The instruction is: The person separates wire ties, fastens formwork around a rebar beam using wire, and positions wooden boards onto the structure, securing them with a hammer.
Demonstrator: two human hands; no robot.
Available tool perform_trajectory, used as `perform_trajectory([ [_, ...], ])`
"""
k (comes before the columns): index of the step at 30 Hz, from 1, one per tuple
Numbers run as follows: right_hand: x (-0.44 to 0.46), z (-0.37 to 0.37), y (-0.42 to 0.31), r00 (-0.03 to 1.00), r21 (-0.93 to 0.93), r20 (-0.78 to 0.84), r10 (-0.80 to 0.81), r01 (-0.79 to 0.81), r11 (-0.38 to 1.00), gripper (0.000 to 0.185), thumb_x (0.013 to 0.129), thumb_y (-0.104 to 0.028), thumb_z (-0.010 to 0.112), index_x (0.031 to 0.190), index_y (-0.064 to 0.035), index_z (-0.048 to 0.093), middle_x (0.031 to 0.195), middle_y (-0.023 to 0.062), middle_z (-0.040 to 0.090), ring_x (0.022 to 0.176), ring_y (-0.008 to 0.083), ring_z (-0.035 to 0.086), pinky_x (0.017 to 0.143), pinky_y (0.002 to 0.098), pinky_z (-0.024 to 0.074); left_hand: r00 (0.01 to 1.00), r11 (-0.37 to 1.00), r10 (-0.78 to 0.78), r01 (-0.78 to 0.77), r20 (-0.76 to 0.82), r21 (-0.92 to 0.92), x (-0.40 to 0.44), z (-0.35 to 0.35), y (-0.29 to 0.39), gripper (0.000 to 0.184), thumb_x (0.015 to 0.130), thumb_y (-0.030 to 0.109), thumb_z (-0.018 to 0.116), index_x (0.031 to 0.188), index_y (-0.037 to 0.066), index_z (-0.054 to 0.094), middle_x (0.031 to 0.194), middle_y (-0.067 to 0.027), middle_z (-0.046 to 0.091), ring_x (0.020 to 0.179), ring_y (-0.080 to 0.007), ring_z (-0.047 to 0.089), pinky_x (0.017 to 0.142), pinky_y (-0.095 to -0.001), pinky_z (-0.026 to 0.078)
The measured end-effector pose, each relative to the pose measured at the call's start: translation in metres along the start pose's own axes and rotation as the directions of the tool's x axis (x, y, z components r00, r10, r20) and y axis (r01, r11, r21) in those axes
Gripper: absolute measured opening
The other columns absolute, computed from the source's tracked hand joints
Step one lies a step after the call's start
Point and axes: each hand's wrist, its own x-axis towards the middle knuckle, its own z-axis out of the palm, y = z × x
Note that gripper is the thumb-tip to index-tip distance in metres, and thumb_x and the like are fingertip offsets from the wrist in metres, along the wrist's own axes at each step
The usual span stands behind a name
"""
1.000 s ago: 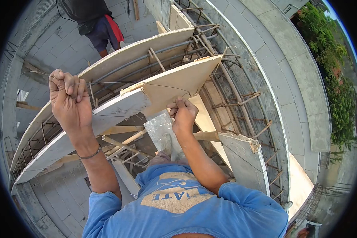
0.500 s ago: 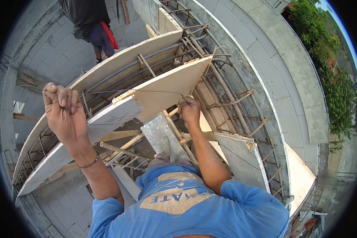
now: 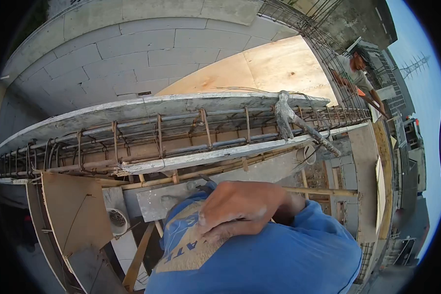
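"Start with the hammer (image 3: 283, 116). You have its crusted head at the far board (image 3: 181, 106), over the steel bars (image 3: 225, 143), with the handle (image 3: 313, 131) slanting across the near board (image 3: 206, 158) toward your side and toward the right of your view."

"So which part lies closest to you?"

"The free end of the handle. Its long axis runs from the head, upper left in your view, down to that end at lower right, so the head is the farther part from you."

"And your grip?"

"Your right-hand grip (image 3: 242, 203) is in front of your blue shirt (image 3: 279, 255), well apart from the hammer. From there, the hammer lies outward, beyond the near board, up and to the right in your view. Your fingers point left, away from the handle's end, which sits out past your wrist."

"Is your grip closed on anything?"

"Your fingers are bent in loosely, knuckles outward. Whether anything thin is pinched between them, I cannot tell you. It isn't touching the hammer, though."

"What about your other side?"

"Your left-hand grip is out of view, so neither its state nor its place can be told. Of the two, only the right can be measured against the handle."

"Anything farther out?"

"Past the far board you have a pale plywood sheet (image 3: 289, 63), and a co-worker (image 3: 355, 71) beyond the bars on your view's right."
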Motion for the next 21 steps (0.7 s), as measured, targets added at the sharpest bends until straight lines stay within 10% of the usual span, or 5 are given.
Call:
perform_trajectory([
  [1, -0.033, -0.019, -0.042, 0.962, 0.052, -0.272, 0.024, -0.011, 0.999, 0.021, 0.092, -0.01, 0.068, 0.107, 0.0047, 0.068, 0.084, 0.0169, 0.073, 0.069, 0.0319, 0.069, 0.061, 0.0386, 0.0511, 0.974, 0.959, -0.133, 0.173, 0.185, -0.223, 0.031, -0.13, 0.02, 0.02, 0.098, 0.007, 0.052, 0.078, 0.007, 0.048, 0.078, -0.0049, 0.043, 0.064, -0.0147, 0.036, 0.065, -0.0342, 0.041],
  [3, -0.083, -0.044, -0.083, 0.637, -0.455, -0.765, -0.089, -0.439, 0.775, 0.021, 0.091, 0.001, 0.064, 0.111, 0.0043, 0.068, 0.085, 0.0126, 0.07, 0.08, 0.0238, 0.066, 0.073, 0.0363, 0.0509, 0.857, 0.829, 0.316, -0.041, -0.407, 0.557, -0.024, 0.051, -0.009, 0.006, 0.1, 0.003, 0.05, 0.096, 0.003, 0.053, 0.079, -0.0052, 0.043, 0.066, -0.0141, 0.037, 0.063, -0.023, 0.039],
  [6, -0.165, -0.082, -0.064, 0.59, -0.59, -0.807, -0.036, -0.808, -0.015, 0.022, 0.09, -0.004, 0.07, 0.11, 0.0045, 0.066, 0.103, 0.0169, 0.066, 0.097, 0.0321, 0.061, 0.092, 0.0433, 0.0462, 0.97, 0.976, 0.192, -0.173, -0.15, 0.132, -0.028, 0.081, -0.014, 0.009, 0.103, -0.003, 0.046, 0.11, -0.003, 0.053, 0.079, -0.0058, 0.046, 0.066, -0.0116, 0.042, 0.054, -0.0233, 0.034],
  [14, -0.205, -0.092, -0.016, 0.429, -0.424, -0.903, 0.007, -0.894, 0.145, 0.032, 0.104, -0.02, 0.059, 0.121, 0.0071, 0.064, 0.112, 0.0203, 0.067, 0.102, 0.0307, 0.064, 0.09, 0.0415, 0.0493, 0.91, 0.941, 0.298, -0.23, -0.288, 0.249, -0.026, 0.126, -0.029, 0.014, 0.107, 0.014, 0.052, 0.106, 0.002, 0.058, 0.073, -0.0031, 0.047, 0.062, -0.0086, 0.04, 0.048, -0.0219, 0.032],
  [21, -0.185, -0.094, -0.04, 0.476, -0.693, -0.686, -0.551, -0.658, 0.294, 0.053, 0.099, -0.042, 0.066, 0.119, 0.0073, 0.065, 0.103, 0.0242, 0.068, 0.078, 0.0274, 0.065, 0.068, 0.0341, 0.0534, 0.868, 0.934, 0.306, -0.192, -0.391, 0.302, -0.024, 0.141, -0.032, 0.021, 0.11, 0.019, 0.048, 0.102, 0.004, 0.06, 0.072, -0.0019, 0.048, 0.055, -0.0068, 0.033, 0.048, -0.0218, 0.031],
])
